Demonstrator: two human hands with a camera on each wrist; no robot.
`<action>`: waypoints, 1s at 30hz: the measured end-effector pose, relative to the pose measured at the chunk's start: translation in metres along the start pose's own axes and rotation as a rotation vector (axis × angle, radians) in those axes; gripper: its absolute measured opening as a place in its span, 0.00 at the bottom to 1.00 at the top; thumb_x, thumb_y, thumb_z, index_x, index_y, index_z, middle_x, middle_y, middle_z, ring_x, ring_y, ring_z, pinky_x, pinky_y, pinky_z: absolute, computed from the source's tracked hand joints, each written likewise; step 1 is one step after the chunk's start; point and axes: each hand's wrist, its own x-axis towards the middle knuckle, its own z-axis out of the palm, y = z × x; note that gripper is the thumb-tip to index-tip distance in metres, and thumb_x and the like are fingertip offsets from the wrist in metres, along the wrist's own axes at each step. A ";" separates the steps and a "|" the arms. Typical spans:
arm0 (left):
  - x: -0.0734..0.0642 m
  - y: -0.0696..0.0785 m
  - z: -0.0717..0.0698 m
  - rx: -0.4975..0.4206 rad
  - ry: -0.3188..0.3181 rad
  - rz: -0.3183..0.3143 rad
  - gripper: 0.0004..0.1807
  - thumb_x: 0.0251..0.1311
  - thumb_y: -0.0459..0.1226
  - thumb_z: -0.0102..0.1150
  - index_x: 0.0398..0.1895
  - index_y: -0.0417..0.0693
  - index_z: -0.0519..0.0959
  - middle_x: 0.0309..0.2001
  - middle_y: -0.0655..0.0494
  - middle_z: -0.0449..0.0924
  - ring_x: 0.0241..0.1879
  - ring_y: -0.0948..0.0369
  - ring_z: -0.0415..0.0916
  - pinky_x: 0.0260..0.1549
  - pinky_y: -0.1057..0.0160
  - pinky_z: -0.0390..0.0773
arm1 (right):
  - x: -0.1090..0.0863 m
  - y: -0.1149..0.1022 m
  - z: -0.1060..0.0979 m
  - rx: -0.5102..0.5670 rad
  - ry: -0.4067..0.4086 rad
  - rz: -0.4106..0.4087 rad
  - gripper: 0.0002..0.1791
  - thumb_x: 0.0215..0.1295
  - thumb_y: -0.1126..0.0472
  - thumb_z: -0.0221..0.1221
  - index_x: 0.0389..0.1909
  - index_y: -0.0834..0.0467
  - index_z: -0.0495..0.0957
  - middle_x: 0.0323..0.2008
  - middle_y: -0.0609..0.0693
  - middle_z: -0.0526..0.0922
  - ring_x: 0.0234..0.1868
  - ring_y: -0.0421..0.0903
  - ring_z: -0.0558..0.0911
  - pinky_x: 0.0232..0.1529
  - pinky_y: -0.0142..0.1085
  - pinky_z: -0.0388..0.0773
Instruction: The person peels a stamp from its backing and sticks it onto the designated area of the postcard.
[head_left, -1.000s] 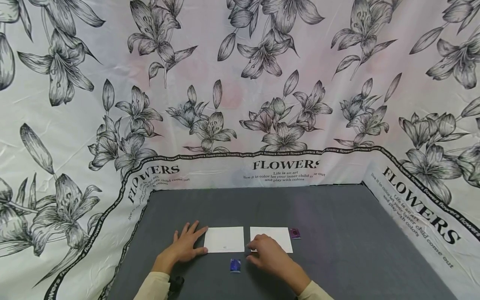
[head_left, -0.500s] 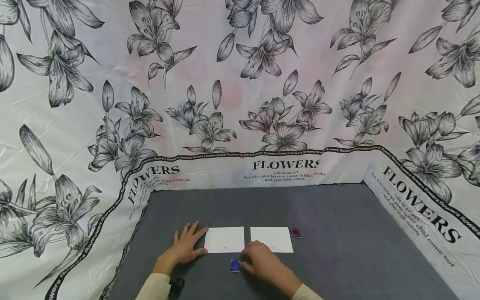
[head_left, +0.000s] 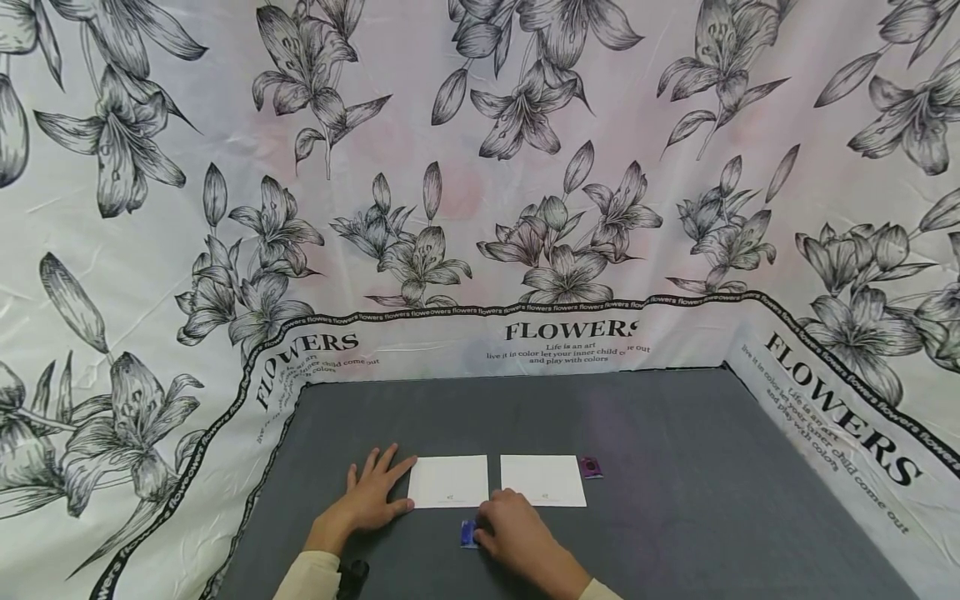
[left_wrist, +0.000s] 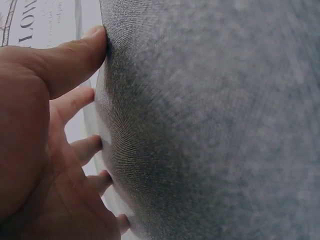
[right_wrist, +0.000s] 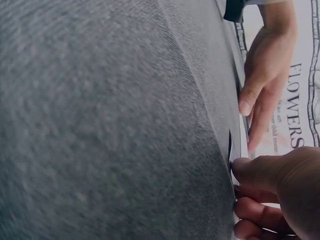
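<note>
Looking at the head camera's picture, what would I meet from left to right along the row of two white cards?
Left hand, left white card, right white card, purple packet.

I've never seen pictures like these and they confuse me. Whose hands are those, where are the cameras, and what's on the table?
There's no robot here, just a person's bare hands. The big picture comes from a camera on the person's head, looking forward and down. The two smaller ones come from cameras on the wrists, so a hand looks huge in each.

On the grey table lie two white cards side by side: left card, right card. A purple packet sits by the right card, and a blue packet is nearer the person.

The left hand is spread out, touching the left card's edge. The right hand has curled fingers at the blue packet; I can't tell whether it's gripping it.
</note>
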 end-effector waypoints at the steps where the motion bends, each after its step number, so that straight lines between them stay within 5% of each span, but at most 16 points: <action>1: 0.000 0.000 0.000 0.000 -0.001 -0.002 0.42 0.67 0.49 0.74 0.83 0.58 0.69 0.87 0.35 0.54 0.86 0.28 0.42 0.72 0.14 0.34 | 0.000 -0.002 -0.001 0.003 -0.012 0.017 0.10 0.58 0.52 0.80 0.30 0.51 0.88 0.26 0.40 0.80 0.31 0.37 0.76 0.36 0.36 0.75; 10: 0.002 -0.004 0.004 0.009 0.004 0.001 0.41 0.69 0.47 0.73 0.83 0.58 0.68 0.87 0.37 0.53 0.86 0.28 0.41 0.72 0.15 0.34 | -0.001 -0.005 -0.008 0.091 -0.008 0.031 0.09 0.61 0.59 0.78 0.28 0.51 0.86 0.25 0.38 0.79 0.29 0.33 0.71 0.34 0.34 0.71; 17: 0.002 -0.004 0.007 0.025 0.016 -0.003 0.41 0.68 0.46 0.73 0.83 0.59 0.68 0.87 0.37 0.53 0.86 0.28 0.42 0.72 0.15 0.35 | -0.003 0.009 0.012 0.136 0.092 -0.045 0.12 0.61 0.63 0.73 0.23 0.49 0.82 0.21 0.36 0.74 0.26 0.32 0.66 0.28 0.35 0.67; 22: 0.002 -0.003 0.006 0.025 -0.001 -0.021 0.41 0.68 0.46 0.73 0.83 0.59 0.68 0.87 0.38 0.53 0.86 0.29 0.41 0.73 0.15 0.34 | -0.004 0.021 0.032 0.216 0.079 -0.011 0.11 0.61 0.62 0.72 0.23 0.48 0.81 0.21 0.33 0.73 0.25 0.28 0.66 0.26 0.30 0.66; 30: 0.000 0.001 0.002 -0.008 -0.020 -0.031 0.42 0.68 0.47 0.73 0.84 0.58 0.68 0.88 0.37 0.52 0.86 0.28 0.40 0.73 0.15 0.32 | -0.003 -0.006 -0.012 0.290 -0.042 0.061 0.12 0.67 0.63 0.72 0.24 0.50 0.83 0.22 0.35 0.75 0.25 0.29 0.67 0.28 0.27 0.68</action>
